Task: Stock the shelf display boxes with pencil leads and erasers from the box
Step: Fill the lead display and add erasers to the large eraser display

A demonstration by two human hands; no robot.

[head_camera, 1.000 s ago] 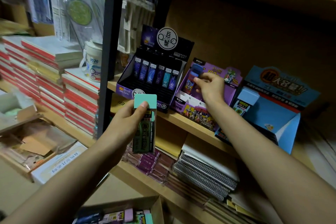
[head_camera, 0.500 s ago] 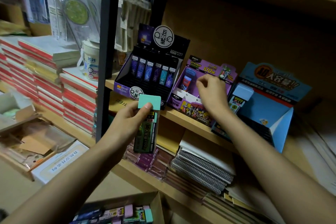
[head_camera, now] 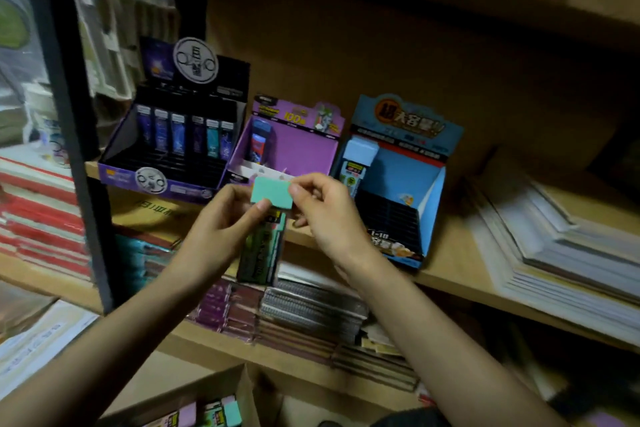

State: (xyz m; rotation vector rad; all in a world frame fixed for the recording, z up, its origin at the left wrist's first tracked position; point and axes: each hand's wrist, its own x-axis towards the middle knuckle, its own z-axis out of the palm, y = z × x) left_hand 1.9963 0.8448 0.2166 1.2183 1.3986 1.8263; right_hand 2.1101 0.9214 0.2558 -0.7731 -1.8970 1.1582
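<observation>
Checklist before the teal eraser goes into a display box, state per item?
1. Left hand grip on teal eraser: ok.
2. Right hand pinches its top end: ok.
3. Purple display box has room: ok, one item inside.
4. Blue display box has room: ok, one eraser inside.
5. Which box this eraser belongs in: cannot tell.
6. Cardboard box below holds more stock: ok.

teal eraser | upright; green sleeve | before purple display box
</observation>
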